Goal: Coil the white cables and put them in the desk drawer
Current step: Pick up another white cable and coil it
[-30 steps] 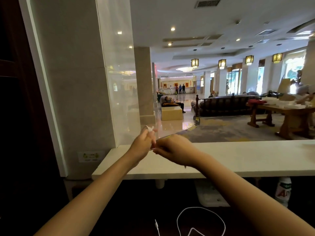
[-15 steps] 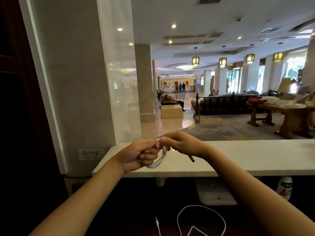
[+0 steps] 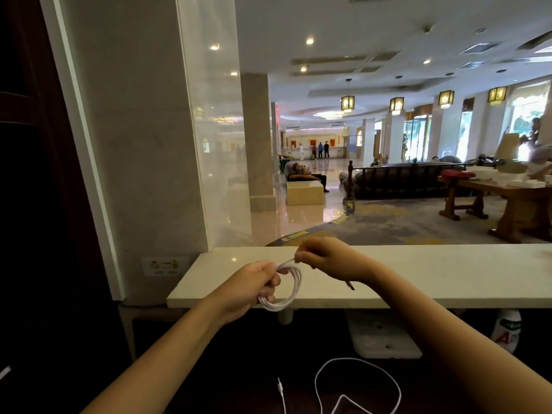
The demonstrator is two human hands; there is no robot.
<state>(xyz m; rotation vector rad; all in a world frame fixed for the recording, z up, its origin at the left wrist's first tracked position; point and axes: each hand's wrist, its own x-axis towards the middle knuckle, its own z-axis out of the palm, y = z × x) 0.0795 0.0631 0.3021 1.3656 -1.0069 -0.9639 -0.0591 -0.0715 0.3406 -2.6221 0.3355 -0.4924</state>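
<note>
The dark desk [image 3: 239, 369] across the bottom of the frame is in deep shadow, so its surface and edges are hard to make out, and no drawer can be made out. A loose white cable [image 3: 358, 380] lies on it at lower centre, its loop cut off by the bottom edge; a separate cable end with a small plug [image 3: 280, 386] shows just to the left, and whether it belongs to the same cable cannot be told. Under the white stone counter [image 3: 433, 273] that crosses the middle of the frame, a white bottle with red lettering [image 3: 506, 331] at lower right is partly hidden by the right forearm.

At centre frame, the left hand [image 3: 251, 288] is curled closed around a coiled white cable [image 3: 291, 289], several loops hanging from its fingers in front of the counter's front edge. The right hand [image 3: 328, 259], just above and to the right, pinches the free strand of that coil between thumb and fingertips, the other fingers folded. A short dark-tipped end [image 3: 350, 284] sticks out below the right hand; what it is cannot be told clearly.
</note>
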